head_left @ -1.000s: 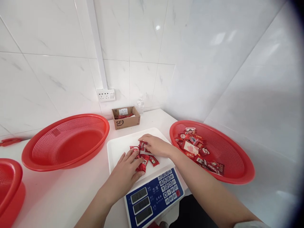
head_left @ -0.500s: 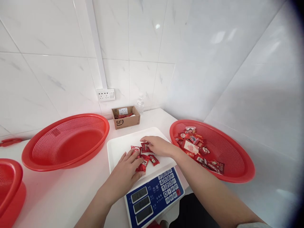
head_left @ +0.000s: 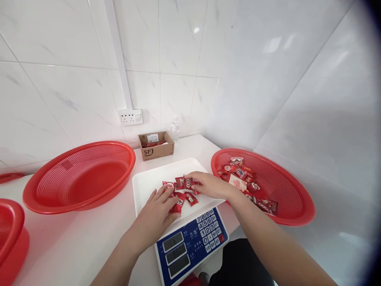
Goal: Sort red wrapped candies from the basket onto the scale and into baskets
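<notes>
Several small red snack packets (head_left: pixel 191 199) lie in a loose cluster on the white tray (head_left: pixel 149 178) of a weighing scale. My left hand (head_left: pixel 159 210) rests over the cluster's left side, fingers spread and touching the packets. From the right, my right hand (head_left: pixel 210 185) reaches in with curled fingers, its fingertips and thumb closed about a red packet with pale spots (head_left: pixel 188 184). Part of that packet is hidden behind the fingers. Nearest me is the scale's blue panel (head_left: pixel 193 244), with number keys and three display windows.
To the right, a red perforated basket (head_left: pixel 293 194) contains several red packets. Another red basket (head_left: pixel 38 198) stands left of the scale, and part of a third (head_left: pixel 13 210) shows at the left edge. A cardboard box (head_left: pixel 160 152) and a clear bottle (head_left: pixel 174 128) are by the wall.
My right hand has shifted slightly right, and the spotted packet beneath its fingers is now more visible. My left hand stays over the same packets. The whole view has moved a little.
</notes>
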Motion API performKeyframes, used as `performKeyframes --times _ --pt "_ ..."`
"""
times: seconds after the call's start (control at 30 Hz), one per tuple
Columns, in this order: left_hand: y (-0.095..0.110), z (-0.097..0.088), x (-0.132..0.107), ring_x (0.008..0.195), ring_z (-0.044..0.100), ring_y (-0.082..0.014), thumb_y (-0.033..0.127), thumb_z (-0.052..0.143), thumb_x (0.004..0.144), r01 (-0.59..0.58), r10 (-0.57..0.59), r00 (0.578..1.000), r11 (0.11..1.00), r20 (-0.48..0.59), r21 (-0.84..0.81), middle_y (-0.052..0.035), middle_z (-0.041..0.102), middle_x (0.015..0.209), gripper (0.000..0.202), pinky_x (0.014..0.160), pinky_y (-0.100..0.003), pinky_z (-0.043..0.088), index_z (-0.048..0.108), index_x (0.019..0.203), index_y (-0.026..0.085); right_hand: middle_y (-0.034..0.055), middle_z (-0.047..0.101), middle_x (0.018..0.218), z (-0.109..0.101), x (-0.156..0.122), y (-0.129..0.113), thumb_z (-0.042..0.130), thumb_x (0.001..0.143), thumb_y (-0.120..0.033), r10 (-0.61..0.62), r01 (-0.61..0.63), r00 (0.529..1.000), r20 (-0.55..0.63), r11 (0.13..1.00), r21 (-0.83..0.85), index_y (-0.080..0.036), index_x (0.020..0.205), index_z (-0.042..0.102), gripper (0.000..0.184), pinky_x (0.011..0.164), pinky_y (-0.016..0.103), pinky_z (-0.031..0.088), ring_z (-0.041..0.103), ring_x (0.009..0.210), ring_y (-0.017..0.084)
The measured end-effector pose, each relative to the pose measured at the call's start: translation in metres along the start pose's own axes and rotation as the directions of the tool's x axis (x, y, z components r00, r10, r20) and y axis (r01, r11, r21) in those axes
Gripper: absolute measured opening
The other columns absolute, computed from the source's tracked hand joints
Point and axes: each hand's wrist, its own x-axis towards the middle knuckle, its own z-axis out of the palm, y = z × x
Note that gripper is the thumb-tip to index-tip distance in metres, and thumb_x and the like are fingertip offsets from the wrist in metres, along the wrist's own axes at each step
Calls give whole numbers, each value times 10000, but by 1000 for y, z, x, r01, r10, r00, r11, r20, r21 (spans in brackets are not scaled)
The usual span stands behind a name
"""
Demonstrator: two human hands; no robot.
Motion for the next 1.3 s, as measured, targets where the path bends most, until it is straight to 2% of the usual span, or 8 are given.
performKeyframes --times 0.17,0.33,0.63,0.97,1.3 --pt "0 1 0 1369 219 -281 364 450 917 12 -12 1000 1000 10 -2 -76 348 1458 340 1087 -532 245 504 1240 275 67 576 1250 4 2 -1 518 794 -131 1 -1 999 -33 1000 13 -192 1212 547 424 1001 359 378 516 1155 196" --pt "-1 2 0 1360 246 -288 328 482 904 -2 2 1000 1000 -17 1 -77 368 1446 348 1075 -538 269 501 1247 280 88 562 1249 7 2 -4 538 797 -142 33 -31 995 -91 999 19 -177 1192 557 398 987 353 387 527 1133 194" --pt "-2 4 1 1364 232 -287 318 488 901 -1 1 1000 1000 -8 9 -89 362 1448 333 1085 -533 254 510 1230 265 100 531 1272 23 11 1 556 792 -156 77 -75 983 -169 997 18 -181 1195 554 404 985 368 379 507 1158 219" --pt "-1 2 1 1357 254 -278 317 487 902 -9 9 1000 1000 -12 8 -81 382 1435 323 1088 -531 254 513 1220 270 98 524 1288 28 11 5 567 795 -186 121 -115 972 -200 992 41 -182 1237 525 444 1020 357 338 469 1195 217" --pt "-1 2 2 1363 237 -284 319 484 904 -6 6 1000 1000 -2 16 -83 375 1441 333 1083 -546 252 506 1232 267 86 526 1172 28 9 3 576 775 -162 164 -132 951 -261 982 138 -218 1236 510 469 959 367 392 542 1068 206"
